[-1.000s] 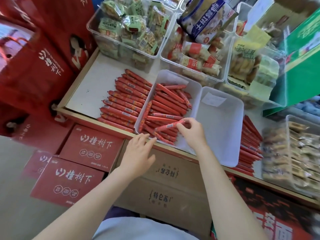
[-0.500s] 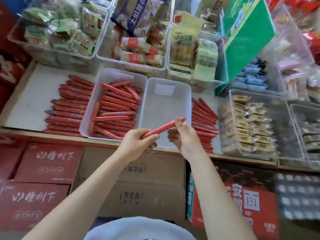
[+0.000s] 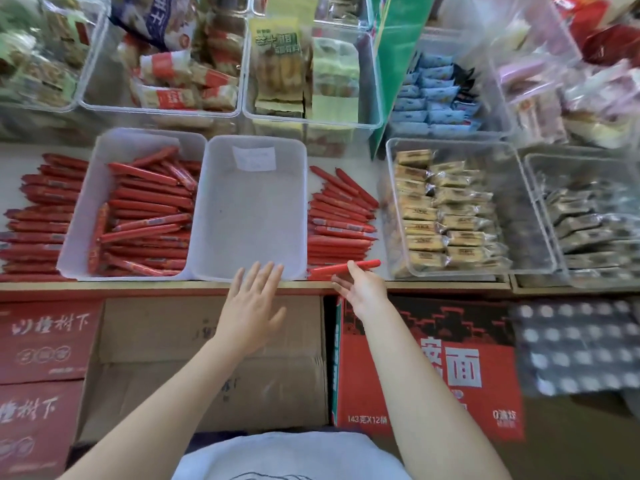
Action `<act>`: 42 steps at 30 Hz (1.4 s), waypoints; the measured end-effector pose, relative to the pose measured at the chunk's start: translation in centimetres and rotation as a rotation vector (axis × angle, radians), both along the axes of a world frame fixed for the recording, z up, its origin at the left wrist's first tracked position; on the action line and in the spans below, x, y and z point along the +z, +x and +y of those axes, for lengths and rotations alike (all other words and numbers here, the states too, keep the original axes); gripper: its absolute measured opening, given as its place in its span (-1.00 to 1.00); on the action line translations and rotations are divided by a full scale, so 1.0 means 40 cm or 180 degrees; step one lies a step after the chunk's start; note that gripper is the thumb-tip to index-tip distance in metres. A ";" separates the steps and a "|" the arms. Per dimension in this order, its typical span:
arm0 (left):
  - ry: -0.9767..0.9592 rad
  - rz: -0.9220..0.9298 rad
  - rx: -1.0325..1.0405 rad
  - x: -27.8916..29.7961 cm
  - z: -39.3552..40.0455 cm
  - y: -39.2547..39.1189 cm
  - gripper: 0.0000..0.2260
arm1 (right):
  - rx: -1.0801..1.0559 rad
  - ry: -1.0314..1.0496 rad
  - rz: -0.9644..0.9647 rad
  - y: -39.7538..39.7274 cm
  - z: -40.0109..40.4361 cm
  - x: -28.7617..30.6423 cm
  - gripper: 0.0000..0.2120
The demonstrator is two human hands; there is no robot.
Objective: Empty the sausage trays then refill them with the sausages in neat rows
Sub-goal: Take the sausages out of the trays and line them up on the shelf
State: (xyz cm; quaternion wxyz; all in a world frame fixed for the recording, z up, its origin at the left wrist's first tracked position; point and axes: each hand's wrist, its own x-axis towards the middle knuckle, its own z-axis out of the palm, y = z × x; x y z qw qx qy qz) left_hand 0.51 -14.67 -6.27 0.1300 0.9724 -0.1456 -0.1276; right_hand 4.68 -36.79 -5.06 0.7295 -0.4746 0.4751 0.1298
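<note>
Right hand (image 3: 363, 289) is pinching one red sausage (image 3: 346, 266) in its fingers (image 3: 353, 268), holding it at the near edge of the loose sausage pile (image 3: 341, 220), right of the empty tray (image 3: 249, 209). Left hand (image 3: 251, 306) is hovering flat, holding nothing, at that tray's front rim. Left tray (image 3: 83, 202) is still holding jumbled sausages. Judgement: lay it parallel to the pile, ends flush, to ease refilling.

The person is wearing a pale, whitish top (image 3: 277, 455) with a faint dark printed line showing at its lower edge. Both forearms are showing bare, with no sleeves reaching them. The left hand (image 3: 251, 306) and right hand (image 3: 363, 289) are wearing no gloves, rings or watch.
</note>
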 end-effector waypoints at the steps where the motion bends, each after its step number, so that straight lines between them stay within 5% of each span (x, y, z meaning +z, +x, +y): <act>1: 0.0001 -0.0046 -0.0001 -0.002 0.001 0.002 -0.32 | 0.0062 -0.0043 0.0080 0.014 0.006 -0.015 -0.81; 11: -0.0238 0.0164 0.0040 0.015 0.007 0.013 -0.34 | 0.0384 -0.0498 0.0451 0.062 0.013 -0.054 -0.73; 16: -0.0635 -0.0241 0.0408 0.027 0.101 -0.014 -0.38 | 0.0431 -0.0555 -0.0308 0.036 0.083 0.074 -0.81; 23: -0.0235 -0.0120 0.1470 0.038 0.444 -0.064 -0.35 | 0.1857 -0.0641 -0.1058 0.091 0.438 0.179 -0.81; 28: -0.0254 -0.0031 0.1458 0.028 0.636 -0.076 -0.36 | 0.3221 -0.1694 -0.1328 0.146 0.715 0.099 -0.94; 35: 0.0060 0.0044 0.0960 0.018 0.719 -0.070 -0.29 | 0.5318 -0.3260 -0.0450 0.207 0.879 -0.016 -0.74; 42: 0.0019 0.0283 0.0935 0.037 0.738 -0.061 -0.34 | 0.5122 -0.2516 -0.0237 0.230 0.873 0.021 -0.72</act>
